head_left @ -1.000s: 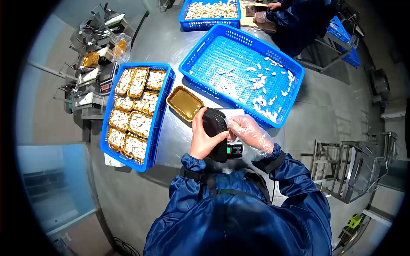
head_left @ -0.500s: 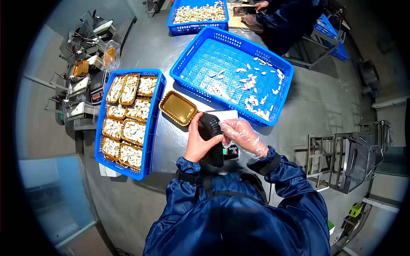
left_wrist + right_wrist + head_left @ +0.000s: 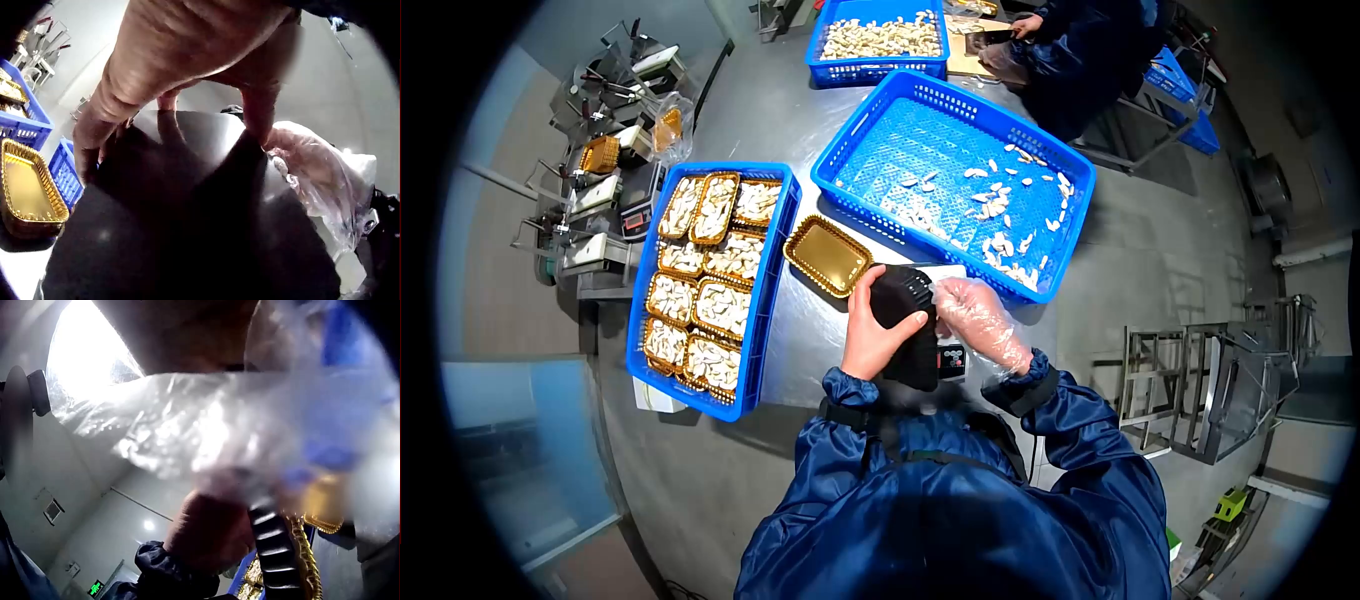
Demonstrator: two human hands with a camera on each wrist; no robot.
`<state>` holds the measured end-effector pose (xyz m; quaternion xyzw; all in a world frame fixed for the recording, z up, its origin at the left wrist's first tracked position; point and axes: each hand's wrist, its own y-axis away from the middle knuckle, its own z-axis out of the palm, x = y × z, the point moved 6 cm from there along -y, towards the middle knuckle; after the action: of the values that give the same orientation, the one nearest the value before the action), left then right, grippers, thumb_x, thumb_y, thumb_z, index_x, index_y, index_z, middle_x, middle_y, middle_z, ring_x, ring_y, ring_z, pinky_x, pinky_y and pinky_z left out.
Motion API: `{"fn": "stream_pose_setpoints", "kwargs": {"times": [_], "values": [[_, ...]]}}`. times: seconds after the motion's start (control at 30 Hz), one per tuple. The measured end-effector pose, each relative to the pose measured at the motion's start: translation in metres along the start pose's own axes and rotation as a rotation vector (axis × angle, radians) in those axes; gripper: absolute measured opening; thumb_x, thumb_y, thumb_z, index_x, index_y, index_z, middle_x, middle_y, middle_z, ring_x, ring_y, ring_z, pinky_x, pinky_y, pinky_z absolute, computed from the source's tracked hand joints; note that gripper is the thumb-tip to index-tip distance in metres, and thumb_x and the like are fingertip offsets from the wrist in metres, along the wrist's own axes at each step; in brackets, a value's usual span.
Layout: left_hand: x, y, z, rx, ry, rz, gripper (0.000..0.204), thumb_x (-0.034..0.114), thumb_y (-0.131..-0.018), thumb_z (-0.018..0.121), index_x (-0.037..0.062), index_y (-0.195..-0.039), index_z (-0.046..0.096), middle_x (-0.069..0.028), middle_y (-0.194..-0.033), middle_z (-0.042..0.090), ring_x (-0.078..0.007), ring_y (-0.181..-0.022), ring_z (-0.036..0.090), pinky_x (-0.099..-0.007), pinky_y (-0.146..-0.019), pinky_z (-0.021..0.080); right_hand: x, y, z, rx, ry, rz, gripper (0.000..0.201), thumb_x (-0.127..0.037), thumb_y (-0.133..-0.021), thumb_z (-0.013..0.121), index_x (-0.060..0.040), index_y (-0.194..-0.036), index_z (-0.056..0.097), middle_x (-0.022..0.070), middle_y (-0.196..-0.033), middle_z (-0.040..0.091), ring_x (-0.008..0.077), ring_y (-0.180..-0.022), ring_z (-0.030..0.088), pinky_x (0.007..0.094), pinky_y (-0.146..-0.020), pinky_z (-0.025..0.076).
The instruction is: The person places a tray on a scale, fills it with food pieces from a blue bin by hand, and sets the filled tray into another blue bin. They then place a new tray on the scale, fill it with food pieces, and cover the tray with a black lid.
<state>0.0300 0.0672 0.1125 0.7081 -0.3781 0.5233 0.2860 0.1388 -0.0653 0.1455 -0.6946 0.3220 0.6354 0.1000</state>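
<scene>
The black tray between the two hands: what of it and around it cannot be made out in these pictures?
Head: whether the black tray is one or a stack; left hand and right hand cover parts.
Head: the reading on the scale; too small.
Right wrist: the right hand's fingertips; blurred, behind the plastic glove.
Left wrist: the black tray's lower end; cut off by the bottom edge.

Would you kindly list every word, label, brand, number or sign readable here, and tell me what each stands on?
No text can be read with certainty.
Black tray in the left hand: no lettering visible.
Control panel near the right hand: display and buttons too small to read.
Green lit sign on the wall: symbols too small and blurred.
</scene>
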Motion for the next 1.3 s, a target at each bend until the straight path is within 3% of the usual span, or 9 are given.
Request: {"fn": "stream_pose_setpoints", "kwargs": {"times": [0.3, 0.37, 0.7, 0.8, 0.9, 0.93, 1.07, 1.23, 1.3], "values": [[-0.032, -0.001, 0.02, 0.079, 0.28, -0.132, 0.087, 0.036, -0.075, 0.082, 0.0024, -0.14, 0.035, -0.0227, -0.133, 0.041, -0.0313, -0.124, 0.044, -0.0397, -0.104, 0.038, 0.019, -0.01, 0.007, 0.03, 0.14, -0.081, 0.028, -0.025, -0.098, 0.052, -0.0039, -0.079, 0.052, -0.005, -0.069, 0.045, 0.0053, -0.066, 0.04, 0.0268, -0.056, 0.037], [-0.055, -0.001, 0.026, 0.106, 0.139, -0.175, 0.08, 0.039, -0.074, 0.082, 0.0017, -0.133, 0.044, -0.0218, -0.127, 0.045, -0.0311, -0.119, 0.047, -0.0388, -0.101, 0.041, 0.016, -0.006, 0.014, -0.023, 0.145, -0.093, 0.032, -0.029, -0.093, 0.054, 0.0005, -0.082, 0.057, 0.016, -0.068, 0.056, 0.0284, -0.063, 0.055, 0.0406, -0.06, 0.042], [-0.045, 0.014, 0.031, 0.129, -0.081, 0.047, 0.057, 0.03, -0.078, 0.08, 0.005, -0.119, 0.05, -0.0109, -0.11, 0.054, -0.02, -0.105, 0.053, -0.0332, -0.092, 0.045, 0.026, -0.004, 0.011, 0.048, 0.495, -0.231, 0.024, -0.022, -0.096, 0.055, -0.0029, -0.08, 0.053, -0.0019, -0.063, 0.045, 0.0071, -0.058, 0.041, 0.0265, -0.051, 0.034], [-0.073, 0.014, 0.04, 0.116, 0.316, -0.24, 0.059, 0.029, -0.079, 0.08, 0.0035, -0.121, 0.047, -0.0108, -0.108, 0.056, -0.0178, -0.099, 0.055, -0.0313, -0.088, 0.047, 0.031, -0.007, 0.027, 0.028, 0.254, -0.061, 0.029, -0.03, -0.098, 0.055, -0.0039, -0.085, 0.053, -0.0026, -0.064, 0.046, 0.0068, -0.058, 0.042, 0.0273, -0.051, 0.035], [-0.075, 0.011, 0.027, 0.07, 0.237, -0.271, 0.06, 0.03, -0.078, 0.081, 0.0038, -0.12, 0.047, -0.0115, -0.107, 0.056, -0.0174, -0.098, 0.056, -0.0311, -0.086, 0.048, 0.021, -0.006, 0.032, 0.111, 0.36, -0.2, 0.033, -0.034, -0.098, 0.053, -0.0026, -0.087, 0.055, 0.0043, -0.065, 0.052, 0.0155, -0.059, 0.048, 0.0361, -0.054, 0.04], [-0.062, 0.011, 0.02, 0.032, 0.265, -0.33, 0.06, 0.031, -0.075, 0.082, 0.0004, -0.116, 0.049, -0.0157, -0.115, 0.051, -0.0246, -0.109, 0.051, -0.0347, -0.095, 0.043, -0.006, -0.001, 0.034, 0.023, 0.37, -0.042, 0.028, -0.024, -0.092, 0.05, 0.0012, -0.084, 0.058, 0.0256, -0.078, 0.06, 0.0442, -0.077, 0.06, 0.0481, -0.068, 0.047], [-0.065, 0.01, 0.009, 0.106, 0.387, -0.072, 0.046, 0.014, -0.078, 0.074, 0.0009, -0.115, 0.049, -0.0125, -0.121, 0.05, -0.0222, -0.114, 0.05, -0.0345, -0.102, 0.037, 0.019, -0.019, 0.022, 0.117, 0.853, -0.23, 0.014, -0.01, -0.085, 0.052, 0.0014, -0.081, 0.058, 0.0245, -0.073, 0.059, 0.0428, -0.073, 0.06, 0.0483, -0.066, 0.049], [-0.119, 0.031, 0.007, 0.227, 0.135, -0.301, 0.042, 0.007, -0.079, 0.067, 0.0014, -0.115, 0.047, -0.0179, -0.105, 0.064, -0.0296, -0.092, 0.067, -0.037, -0.078, 0.053, 0.033, -0.03, 0.006, 0.205, 0.68, -0.309, 0.018, -0.018, -0.089, 0.048, -0.0033, -0.093, 0.059, 0.0227, -0.077, 0.062, 0.0435, -0.079, 0.06, 0.0518, -0.068, 0.046], [-0.138, 0.038, 0.01, 0.186, 0.024, -0.451, 0.039, 0.007, -0.081, 0.066, 0.0033, -0.115, 0.049, -0.017, -0.099, 0.068, -0.0299, -0.088, 0.068, -0.0384, -0.075, 0.053, 0.048, -0.031, 0.007, 0.201, 0.732, 0.022, 0.025, -0.025, -0.093, 0.047, -0.0044, -0.1, 0.06, 0.0233, -0.081, 0.065, 0.0434, -0.08, 0.061, 0.0507, -0.071, 0.048]]}}
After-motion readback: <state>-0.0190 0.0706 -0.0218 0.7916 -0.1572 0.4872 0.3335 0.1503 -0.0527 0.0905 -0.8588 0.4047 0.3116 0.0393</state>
